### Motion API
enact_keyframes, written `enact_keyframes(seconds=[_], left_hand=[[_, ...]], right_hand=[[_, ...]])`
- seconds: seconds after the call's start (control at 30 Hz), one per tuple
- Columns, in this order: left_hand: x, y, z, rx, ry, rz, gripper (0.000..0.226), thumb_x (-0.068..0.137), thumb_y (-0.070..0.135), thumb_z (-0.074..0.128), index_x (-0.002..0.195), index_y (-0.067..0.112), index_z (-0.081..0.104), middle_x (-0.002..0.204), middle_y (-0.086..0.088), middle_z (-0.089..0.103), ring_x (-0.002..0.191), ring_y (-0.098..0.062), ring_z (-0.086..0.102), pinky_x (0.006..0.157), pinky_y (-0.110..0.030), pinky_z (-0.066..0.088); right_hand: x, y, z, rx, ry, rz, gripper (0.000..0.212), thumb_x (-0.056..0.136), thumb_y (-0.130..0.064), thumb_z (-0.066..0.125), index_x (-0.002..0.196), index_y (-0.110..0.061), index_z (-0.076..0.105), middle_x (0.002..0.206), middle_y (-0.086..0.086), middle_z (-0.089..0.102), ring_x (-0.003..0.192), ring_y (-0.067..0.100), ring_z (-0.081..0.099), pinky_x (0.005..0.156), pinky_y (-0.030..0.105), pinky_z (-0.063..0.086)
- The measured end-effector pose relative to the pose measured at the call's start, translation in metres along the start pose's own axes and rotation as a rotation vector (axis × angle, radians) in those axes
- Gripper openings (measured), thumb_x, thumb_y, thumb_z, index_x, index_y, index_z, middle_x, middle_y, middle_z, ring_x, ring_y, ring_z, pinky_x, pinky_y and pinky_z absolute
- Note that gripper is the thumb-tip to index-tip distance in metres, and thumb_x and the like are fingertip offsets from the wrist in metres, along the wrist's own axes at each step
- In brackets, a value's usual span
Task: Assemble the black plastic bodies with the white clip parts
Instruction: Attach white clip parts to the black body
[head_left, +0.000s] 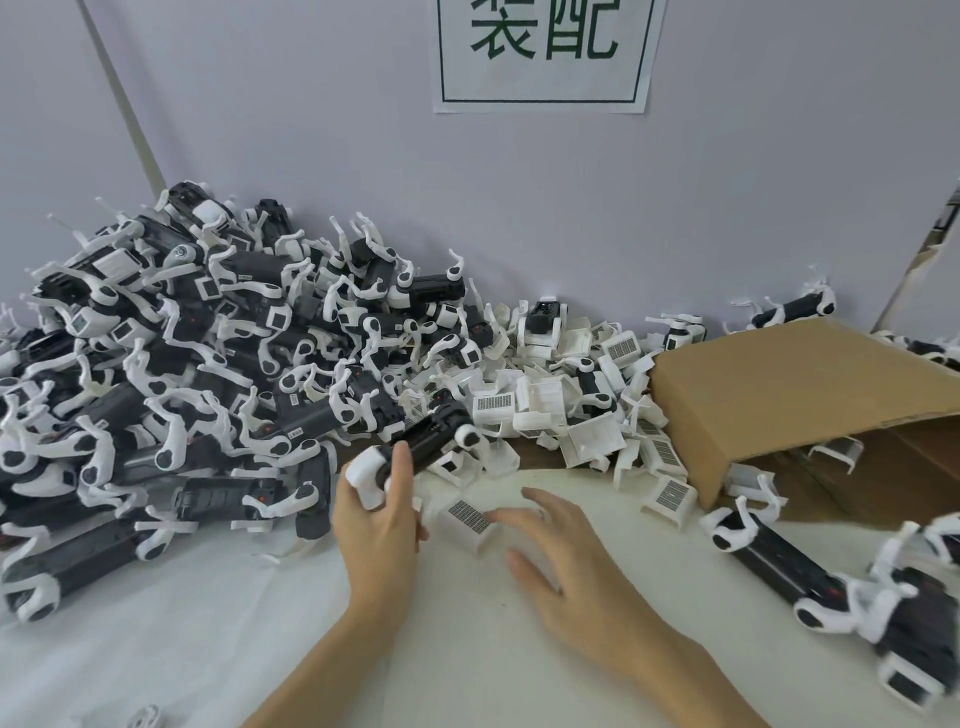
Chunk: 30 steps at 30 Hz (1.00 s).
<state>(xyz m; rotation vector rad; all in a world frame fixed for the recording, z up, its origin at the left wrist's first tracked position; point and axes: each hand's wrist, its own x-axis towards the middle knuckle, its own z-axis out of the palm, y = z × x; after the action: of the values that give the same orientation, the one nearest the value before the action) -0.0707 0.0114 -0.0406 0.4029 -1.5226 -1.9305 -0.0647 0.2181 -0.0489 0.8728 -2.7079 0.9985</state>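
My left hand (376, 525) grips a black plastic body (431, 439) by its near end, thumb over the top, with white parts at both ends of the body. It points up and to the right, above the table. A white clip part (470, 522) with a grille face lies on the white table just right of that hand. My right hand (558, 551) hovers over the table with fingers spread and relaxed, fingertips near the clip part, holding nothing.
A big heap of black bodies with white parts (171, 364) fills the left. Loose white clip parts (561, 400) lie in a pile at the middle back. A tipped cardboard box (789, 395) sits at the right, with more black bodies (810, 577) in front of it.
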Motion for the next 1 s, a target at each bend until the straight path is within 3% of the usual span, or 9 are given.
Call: enact_keyframes(seconds=[0.07,0.13,0.23,0.3,0.43,0.6,0.7,0.87,1.0], left_hand=[[0.004,-0.002,-0.003,-0.017,0.020,-0.056,0.051,0.086,0.065,0.073,0.109,0.020,0.064,0.062,-0.009,0.053,0.048,-0.024,0.052,0.041,-0.028,0.043],[0.006,-0.002,-0.003,-0.023,0.018,-0.083,0.068,0.077,0.073,0.070,0.112,0.016,0.064,0.060,-0.010,0.053,0.047,-0.024,0.053,0.040,-0.028,0.043],[0.004,-0.002,-0.001,-0.015,-0.022,-0.079,0.073,0.076,0.073,0.069,0.111,0.010,0.061,0.060,-0.014,0.051,0.046,-0.024,0.051,0.039,-0.029,0.041],[0.003,-0.002,-0.001,-0.006,-0.031,-0.081,0.062,0.083,0.069,0.070,0.106,0.012,0.060,0.060,-0.013,0.051,0.046,-0.023,0.050,0.039,-0.027,0.041],[0.002,-0.002,-0.001,0.032,-0.039,-0.094,0.031,0.097,0.055,0.070,0.092,0.026,0.060,0.066,-0.007,0.052,0.054,-0.022,0.049,0.041,-0.025,0.041],[-0.002,0.005,0.001,0.065,-0.077,-0.043,0.027,0.100,0.049,0.069,0.078,0.035,0.059,0.061,-0.002,0.050,0.051,-0.019,0.045,0.041,-0.025,0.039],[-0.006,0.008,0.002,0.076,-0.116,-0.045,0.027,0.100,0.048,0.068,0.078,0.034,0.059,0.058,0.002,0.047,0.047,-0.017,0.040,0.040,-0.026,0.035],[-0.013,0.011,0.002,0.127,-0.262,0.061,0.030,0.089,0.057,0.070,0.084,0.029,0.063,0.060,0.006,0.047,0.051,-0.021,0.039,0.042,-0.030,0.036],[-0.017,0.010,0.003,0.184,-0.382,0.119,0.041,0.082,0.063,0.067,0.086,0.023,0.062,0.062,0.005,0.048,0.051,-0.021,0.039,0.043,-0.033,0.039]], right_hand=[[-0.001,-0.001,0.006,-0.123,-0.120,-0.053,0.046,0.110,-0.040,0.041,0.150,-0.061,0.033,0.167,-0.015,0.014,0.158,0.004,0.000,0.126,0.023,0.002],[0.001,-0.003,0.009,-0.201,-0.141,-0.109,0.047,0.111,-0.042,0.036,0.153,-0.060,0.027,0.167,-0.016,0.020,0.158,0.003,0.001,0.128,0.027,-0.005],[0.003,-0.005,0.008,-0.205,-0.013,-0.138,0.039,0.106,-0.045,0.046,0.145,-0.047,0.049,0.139,-0.012,0.052,0.141,0.006,0.035,0.125,0.029,0.015],[0.004,-0.006,0.005,-0.184,0.062,-0.105,0.032,0.101,-0.050,0.057,0.132,-0.045,0.057,0.120,-0.013,0.052,0.123,0.009,0.044,0.113,0.025,0.029],[0.002,-0.002,0.000,-0.213,0.136,-0.017,0.024,0.098,-0.043,0.065,0.117,-0.036,0.053,0.109,-0.012,0.046,0.103,0.010,0.047,0.096,0.027,0.039],[0.007,-0.002,-0.011,0.255,0.330,0.191,0.008,0.107,-0.036,0.050,0.113,-0.039,0.053,0.088,-0.006,0.064,0.081,0.015,0.062,0.076,0.036,0.052],[0.011,-0.002,-0.016,0.485,0.425,0.271,0.018,0.105,-0.043,0.046,0.113,-0.037,0.060,0.076,0.001,0.065,0.064,0.016,0.060,0.069,0.038,0.054],[0.014,-0.003,-0.023,0.742,0.487,0.411,0.036,0.082,-0.064,0.067,0.100,-0.034,0.071,0.068,-0.006,0.044,0.064,0.006,0.049,0.072,0.029,0.061],[0.015,0.002,-0.020,0.833,0.576,0.448,0.043,0.074,-0.067,0.080,0.092,-0.028,0.078,0.083,0.001,0.057,0.079,0.011,0.053,0.082,0.035,0.052]])
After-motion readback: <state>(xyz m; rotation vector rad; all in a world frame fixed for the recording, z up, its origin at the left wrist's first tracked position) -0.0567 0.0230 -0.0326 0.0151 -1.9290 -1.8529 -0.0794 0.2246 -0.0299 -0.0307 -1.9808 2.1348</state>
